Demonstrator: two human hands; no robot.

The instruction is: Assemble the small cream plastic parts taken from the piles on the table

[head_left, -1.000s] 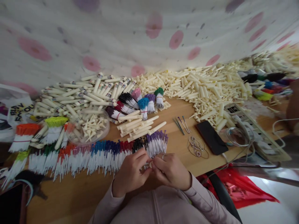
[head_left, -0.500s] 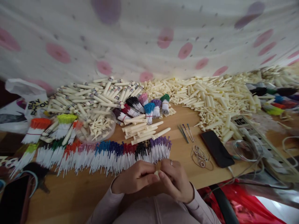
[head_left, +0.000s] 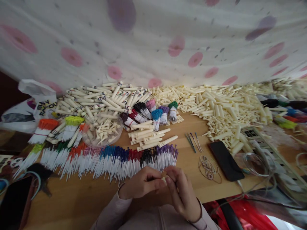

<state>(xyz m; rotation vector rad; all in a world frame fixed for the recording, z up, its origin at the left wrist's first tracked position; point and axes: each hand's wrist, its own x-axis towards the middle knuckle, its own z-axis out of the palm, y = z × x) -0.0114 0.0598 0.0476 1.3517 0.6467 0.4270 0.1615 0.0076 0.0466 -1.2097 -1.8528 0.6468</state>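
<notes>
My left hand (head_left: 144, 183) and my right hand (head_left: 181, 191) meet at the front of the table. Between their fingertips they pinch a small cream plastic part (head_left: 164, 179), mostly covered by the fingers, so its exact kind is hidden. Just beyond lies a long row of pen refills (head_left: 124, 161), white with coloured ends, sorted by colour from green and orange to black and purple. Behind the row, several cream pen barrels (head_left: 153, 139) with slots are laid side by side. A round clear tub (head_left: 120, 127) holds small cream pointed parts.
Banded refill bundles (head_left: 155, 118) stand before heaps of cream pen parts (head_left: 220, 105). Right of my hands are loose rubber bands (head_left: 208, 167), thin pointed tools (head_left: 192, 142), a black phone (head_left: 226, 161) and a power strip (head_left: 275, 159). Another phone (head_left: 15, 201) lies front left.
The camera view has shifted slightly, so the table contents appear a little further right and mostly lower. My right hand has turned, its fingers more upright; both hands keep pinching the small cream part.
</notes>
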